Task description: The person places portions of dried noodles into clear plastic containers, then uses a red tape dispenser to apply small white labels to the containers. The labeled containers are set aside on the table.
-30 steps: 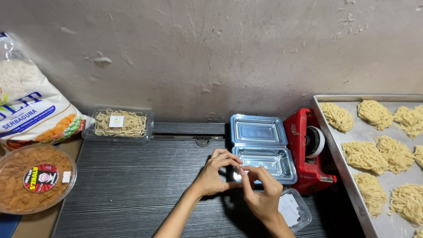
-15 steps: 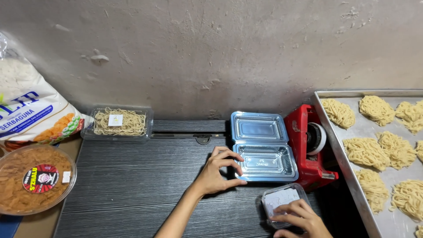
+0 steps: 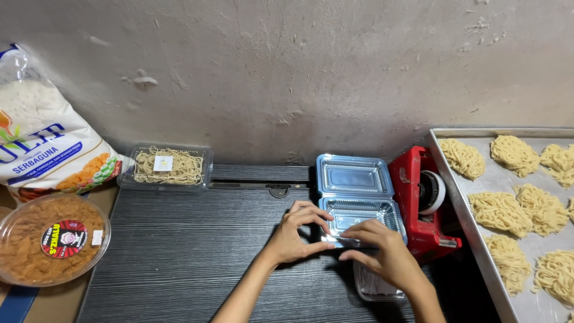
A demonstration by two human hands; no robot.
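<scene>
Near the worktop's (image 3: 179, 251) right edge, both hands meet at the open clear clamshell container's (image 3: 356, 194) front rim: left hand (image 3: 297, 233) fingers pinching it, right hand (image 3: 382, 254) fingers pressed together on it.

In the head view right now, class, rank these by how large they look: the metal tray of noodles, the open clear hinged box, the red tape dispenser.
1. Metal tray, largest, though partly cut off by the frame.
2. Open clear hinged box.
3. Red tape dispenser, looks slightly smaller than the box; close call.
</scene>
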